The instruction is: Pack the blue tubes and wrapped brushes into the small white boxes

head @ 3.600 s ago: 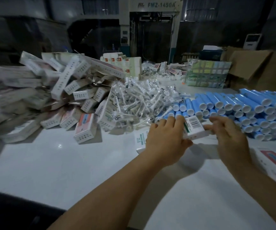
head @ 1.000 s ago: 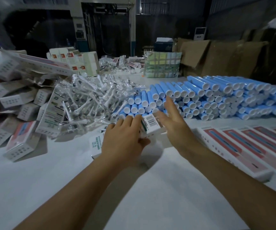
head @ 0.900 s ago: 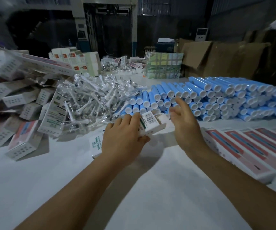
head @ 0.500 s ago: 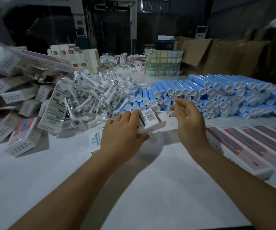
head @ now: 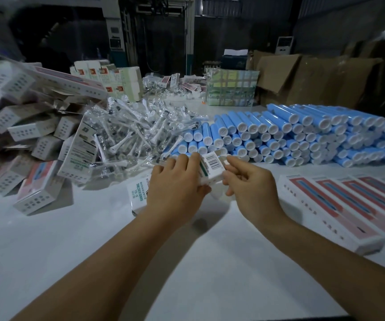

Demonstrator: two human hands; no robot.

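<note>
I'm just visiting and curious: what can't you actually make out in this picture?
- Inside of the small white box, head view: the left hand and right hand cover its ends.
- Print on the left box pile: blurred.
- Long pink boxes: cut off by the right edge.

Colours and patterns. Desk (head: 94, 239): plain white. Blue tubes (head: 302, 133), right of centre: sky-blue bodies with white round caps. Wrapped brushes (head: 129, 135), centre left: white stems and dark bristle tufts under clear, glinting film. Small white box (head: 211, 166) at frame centre: white, with a black barcode on its upper face and a green stripe along one edge. Flat carton (head: 137, 193) beneath it: white with green lettering. Piled boxes (head: 36, 188), left: white sides bearing rows of small dark marks, pink-red top panels. Long boxes (head: 339, 212), lower right: white borders around red panels with a dark blue stripe. Cardboard (head: 302, 75), upper right: brown.
</note>
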